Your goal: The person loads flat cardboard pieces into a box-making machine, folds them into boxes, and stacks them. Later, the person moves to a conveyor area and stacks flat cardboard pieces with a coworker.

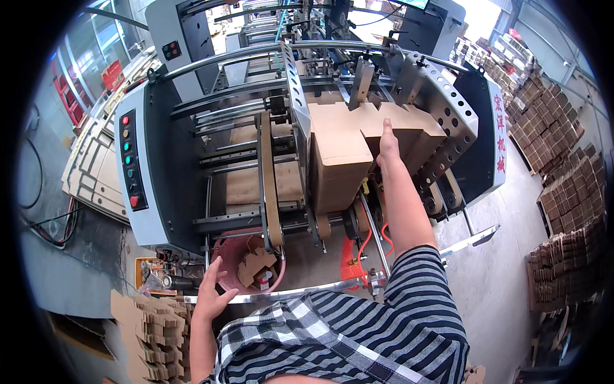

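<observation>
At nine o'clock a button panel point(133, 160) sits on the machine's side; between seven and eight, notched cardboard sheets point(161, 329) are stacked. Right of them the left hand point(210, 296) is spread wide, holding nothing, just beside a pink basket point(229, 251) at seven. Folded cardboard point(342, 148) stands in the machine past one o'clock; at two, the right hand point(387, 146) lies straight-fingered against it, any grip impossible to tell. Cardboard stacks point(555, 121) line three o'clock.
</observation>
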